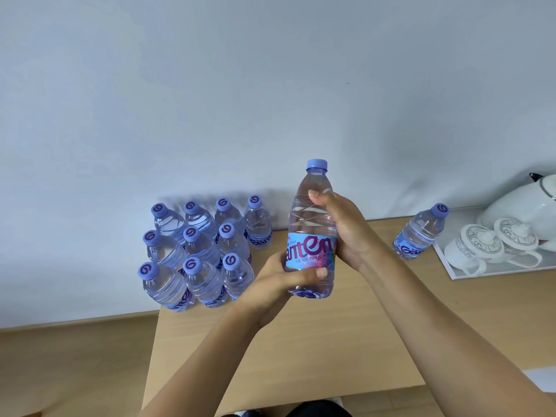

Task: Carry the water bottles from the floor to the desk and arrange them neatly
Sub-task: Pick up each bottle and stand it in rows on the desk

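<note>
- two of our hands hold one water bottle [311,233] upright above the desk [301,341]: our left hand [270,284] wraps the lower part with the thumb across the label's bottom edge, and our right hand [343,233] curls round the upper body.
- ten more bottles [198,254] stand packed together at the desk's back left corner, in rows of four, three and three, all with clear water and purple caps.
- one lone bottle [419,233] stands upright near the wall on the right, just beside a white tray [457,273].
- the tray carries two white lidded cups [493,245] and a white teapot [523,206].
- the held bottle's blue label [311,251] reads "ganten" in purple letters, partly hidden by our fingers; the caps on the standing bottles bear a swirl mark.
- the desk is light wood, set against a plain pale wall [240,85]; a wood-toned floor [75,365] shows to its left.
</note>
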`<action>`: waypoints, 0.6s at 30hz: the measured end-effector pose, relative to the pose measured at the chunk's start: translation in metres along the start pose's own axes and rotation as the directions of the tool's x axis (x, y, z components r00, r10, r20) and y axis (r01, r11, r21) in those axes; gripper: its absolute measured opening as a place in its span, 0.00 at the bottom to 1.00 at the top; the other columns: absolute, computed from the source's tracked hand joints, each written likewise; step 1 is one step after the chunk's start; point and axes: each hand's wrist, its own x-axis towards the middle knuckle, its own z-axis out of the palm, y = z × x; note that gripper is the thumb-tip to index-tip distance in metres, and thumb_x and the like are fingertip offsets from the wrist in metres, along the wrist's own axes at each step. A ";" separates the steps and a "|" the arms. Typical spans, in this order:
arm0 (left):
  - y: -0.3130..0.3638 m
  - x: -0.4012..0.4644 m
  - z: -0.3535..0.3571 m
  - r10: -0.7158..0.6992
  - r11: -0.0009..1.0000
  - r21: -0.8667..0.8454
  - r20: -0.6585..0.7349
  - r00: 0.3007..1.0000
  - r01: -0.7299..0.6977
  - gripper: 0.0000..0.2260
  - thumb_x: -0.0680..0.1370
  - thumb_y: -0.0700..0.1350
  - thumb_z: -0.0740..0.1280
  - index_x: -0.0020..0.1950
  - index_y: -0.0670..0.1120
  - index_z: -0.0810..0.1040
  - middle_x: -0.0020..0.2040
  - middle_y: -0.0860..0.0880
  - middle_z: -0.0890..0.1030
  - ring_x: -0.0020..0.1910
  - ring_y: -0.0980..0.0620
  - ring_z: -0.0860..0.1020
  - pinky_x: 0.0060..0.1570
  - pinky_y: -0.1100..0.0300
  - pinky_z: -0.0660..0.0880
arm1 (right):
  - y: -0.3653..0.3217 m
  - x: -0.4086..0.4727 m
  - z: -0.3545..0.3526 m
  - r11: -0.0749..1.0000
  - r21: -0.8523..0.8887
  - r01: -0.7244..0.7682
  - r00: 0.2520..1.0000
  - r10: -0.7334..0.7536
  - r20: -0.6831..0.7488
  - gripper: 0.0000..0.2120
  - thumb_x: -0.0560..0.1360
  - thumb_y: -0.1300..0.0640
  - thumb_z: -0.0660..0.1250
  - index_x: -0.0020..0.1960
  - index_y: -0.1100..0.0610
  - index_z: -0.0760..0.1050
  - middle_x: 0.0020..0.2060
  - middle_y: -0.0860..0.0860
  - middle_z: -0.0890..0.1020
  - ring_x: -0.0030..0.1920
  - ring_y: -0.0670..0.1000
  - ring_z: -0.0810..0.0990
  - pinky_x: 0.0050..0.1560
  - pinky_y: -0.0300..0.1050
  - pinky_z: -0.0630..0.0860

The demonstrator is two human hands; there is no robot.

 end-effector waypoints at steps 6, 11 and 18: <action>0.001 0.001 0.001 0.020 0.999 0.050 -0.036 0.999 -0.019 0.26 0.61 0.44 0.78 0.57 0.39 0.78 0.48 0.43 0.83 0.47 0.46 0.82 0.49 0.54 0.79 | -0.002 0.002 -0.002 0.997 -0.077 -0.009 1.000 0.009 0.011 0.16 0.71 0.48 0.71 0.53 0.57 0.78 0.45 0.54 0.85 0.47 0.55 0.84 0.50 0.51 0.81; -0.002 0.005 0.004 0.074 0.987 0.150 -0.167 0.983 -0.049 0.27 0.59 0.48 0.79 0.55 0.41 0.78 0.44 0.47 0.84 0.43 0.49 0.82 0.45 0.56 0.80 | -0.005 -0.001 -0.003 0.992 -0.105 0.070 0.997 -0.071 -0.006 0.14 0.74 0.50 0.72 0.54 0.58 0.78 0.46 0.53 0.85 0.46 0.53 0.85 0.47 0.47 0.81; -0.005 0.008 0.009 0.080 0.981 0.187 -0.174 0.981 -0.047 0.23 0.58 0.46 0.81 0.50 0.45 0.79 0.42 0.47 0.84 0.41 0.49 0.83 0.44 0.53 0.81 | -0.004 0.000 0.002 0.979 -0.189 0.081 0.986 -0.106 -0.126 0.12 0.73 0.55 0.74 0.52 0.61 0.78 0.41 0.54 0.84 0.42 0.54 0.84 0.46 0.49 0.80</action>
